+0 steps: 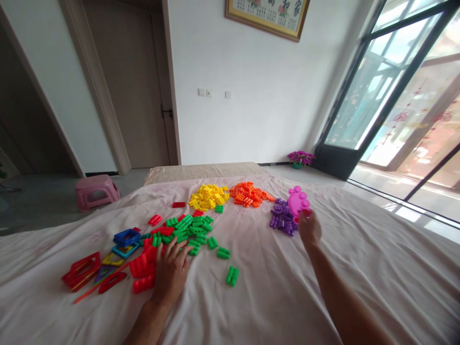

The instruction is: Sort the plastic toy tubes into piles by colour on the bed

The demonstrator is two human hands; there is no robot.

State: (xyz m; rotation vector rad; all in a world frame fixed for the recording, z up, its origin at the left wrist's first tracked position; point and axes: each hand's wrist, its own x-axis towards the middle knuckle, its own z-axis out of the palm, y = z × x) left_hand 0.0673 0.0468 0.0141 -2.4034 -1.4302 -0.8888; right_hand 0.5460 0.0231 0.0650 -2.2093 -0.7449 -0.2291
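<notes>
My right hand grips a pink paw-shaped plastic piece with rounded knobs, raised at the edge of a pile of purple blocks. A bit of red shows at its fingertips; I cannot make out what it is. On the left, my left hand lies palm down with its fingers apart, at the border of red blocks and a heap of green blocks. Its fingertips touch the blocks. A few green blocks lie loose to the right of that hand.
Yellow blocks and orange blocks form piles farther back on the pale cloth. Blue frame-shaped tiles and red ones lie at left. Beyond the cloth are a pink stool and a potted plant.
</notes>
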